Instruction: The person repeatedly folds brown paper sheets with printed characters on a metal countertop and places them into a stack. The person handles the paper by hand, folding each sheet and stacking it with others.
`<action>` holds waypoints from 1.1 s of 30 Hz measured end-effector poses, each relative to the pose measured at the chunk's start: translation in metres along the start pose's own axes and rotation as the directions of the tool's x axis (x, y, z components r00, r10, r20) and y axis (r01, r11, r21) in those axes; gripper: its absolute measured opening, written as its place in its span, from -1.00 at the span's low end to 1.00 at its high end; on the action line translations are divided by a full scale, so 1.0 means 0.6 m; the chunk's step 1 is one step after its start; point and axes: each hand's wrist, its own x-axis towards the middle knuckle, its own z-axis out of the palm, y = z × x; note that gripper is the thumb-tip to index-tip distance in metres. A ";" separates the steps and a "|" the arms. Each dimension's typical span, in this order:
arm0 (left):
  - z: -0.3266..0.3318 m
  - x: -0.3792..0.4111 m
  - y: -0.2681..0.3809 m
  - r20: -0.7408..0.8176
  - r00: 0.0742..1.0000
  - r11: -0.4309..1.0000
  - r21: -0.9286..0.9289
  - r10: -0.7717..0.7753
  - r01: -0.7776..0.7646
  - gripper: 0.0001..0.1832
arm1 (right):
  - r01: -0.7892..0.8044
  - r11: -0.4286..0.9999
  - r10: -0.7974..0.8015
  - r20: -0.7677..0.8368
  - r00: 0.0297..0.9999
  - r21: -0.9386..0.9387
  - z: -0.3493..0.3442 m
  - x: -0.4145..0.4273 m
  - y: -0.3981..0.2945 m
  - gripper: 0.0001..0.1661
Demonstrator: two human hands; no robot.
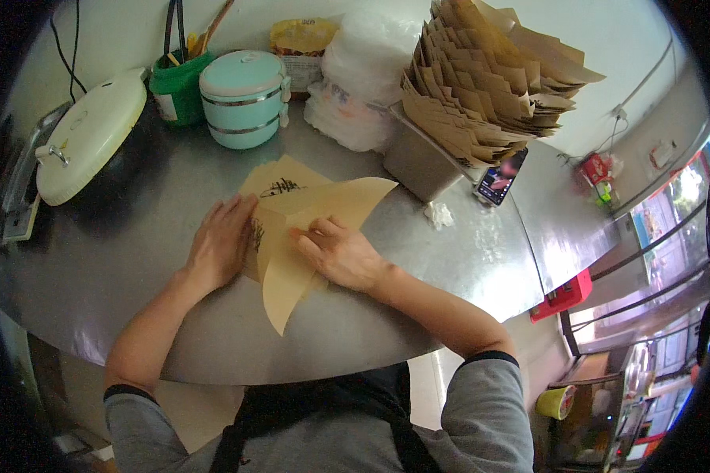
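Note:
Sheets of brown printed paper (307,207) lie on the metal table in front of me, the top one partly folded with its corners raised to the right and towards me. My left hand (222,239) rests along the left edge of the paper, fingers together and pointing away from me. On the folded middle part, my right hand (337,251) presses with curled fingers; whether it pinches the paper is hard to tell. Dark printed marks show near the paper's far corner and beside my left fingers.
A tall stack of folded brown papers (479,88) stands on a metal tin (420,156), with a phone (502,177) and crumpled tissue (439,215) nearby. Behind are a turquoise lunch container (245,100), green bucket (180,88) and plastic-wrapped bundle (358,88). A round cream appliance (94,136) stands left.

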 end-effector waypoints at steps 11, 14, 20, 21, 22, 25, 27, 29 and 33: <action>-0.010 -0.003 -0.003 0.023 0.996 0.996 0.018 0.090 -0.091 -0.38 | -0.095 0.994 0.095 -0.014 0.995 0.048 -0.042 -0.090 -0.024 -0.59; -0.018 -0.001 0.002 0.072 0.991 0.991 0.066 0.110 -0.115 -0.30 | -0.123 0.990 0.125 -0.024 0.992 0.076 -0.037 -0.084 -0.020 -0.55; -0.019 -0.001 0.006 0.045 0.995 0.996 -0.029 0.084 -0.082 -0.23 | -0.233 0.961 0.238 -0.013 0.971 0.150 -0.052 -0.061 -0.021 -0.39; -0.016 -0.002 0.005 0.025 0.996 0.996 -0.051 0.080 -0.079 -0.22 | -0.226 0.962 0.232 -0.024 0.972 0.154 -0.059 -0.057 -0.024 -0.39; -0.009 -0.003 0.002 0.010 0.997 0.997 -0.041 0.070 -0.070 -0.21 | -0.218 0.963 0.226 -0.036 0.973 0.157 -0.062 -0.054 -0.026 -0.39; 0.004 -0.004 -0.003 -0.021 0.999 0.998 -0.029 0.049 -0.049 -0.21 | -0.157 0.976 0.164 -0.039 0.986 0.154 -0.049 -0.041 -0.024 -0.32; 0.000 -0.001 0.000 -0.020 0.999 0.998 -0.048 0.040 -0.041 -0.22 | -0.150 0.976 0.159 -0.048 0.986 0.157 -0.043 -0.033 -0.021 -0.36; -0.005 -0.002 0.004 -0.006 0.999 0.999 -0.037 0.033 -0.033 -0.26 | -0.133 0.981 0.144 -0.070 0.987 0.141 -0.029 -0.026 -0.012 -0.40; -0.013 -0.006 -0.005 0.056 0.989 0.988 0.066 0.139 -0.142 -0.34 | -0.171 0.983 0.171 -0.001 0.985 0.063 -0.025 -0.020 0.011 -0.51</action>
